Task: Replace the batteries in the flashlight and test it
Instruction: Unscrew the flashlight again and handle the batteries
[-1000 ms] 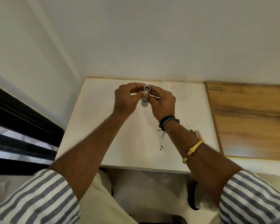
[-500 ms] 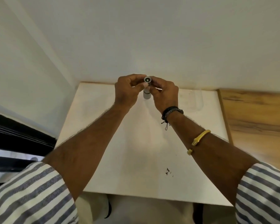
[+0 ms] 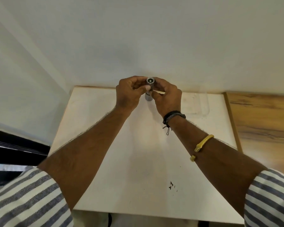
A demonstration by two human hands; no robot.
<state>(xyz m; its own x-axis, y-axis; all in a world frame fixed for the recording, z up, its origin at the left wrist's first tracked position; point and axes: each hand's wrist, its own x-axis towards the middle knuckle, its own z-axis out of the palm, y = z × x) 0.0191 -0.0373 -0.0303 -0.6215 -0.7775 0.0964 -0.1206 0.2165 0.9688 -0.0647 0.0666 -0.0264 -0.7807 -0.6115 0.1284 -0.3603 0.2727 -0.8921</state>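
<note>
2 hands grip the flashlight [image 3: 149,89] above the table [image 3: 138,153]: your left hand [image 3: 128,94] and right hand [image 3: 167,97] pinch it upright. Keep it vertical, twist gently, don't cross-thread.

Soft, even, fairly bright light, no glare on the white counter [image 3: 105,161], faint shadows under the forearms, wide-angle bending and slight blur toward the edges around it.

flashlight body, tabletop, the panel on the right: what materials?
Flashlight: looks like metal, a satin silver-grey barrel with a shiny ring at the end facing the camera; painted plastic is possible. Tabletop: matte off-white, likely laminate or painted board. Right panel: wood-grain finish, brown streaks; whether veneer or solid wood cannot be told.
</note>
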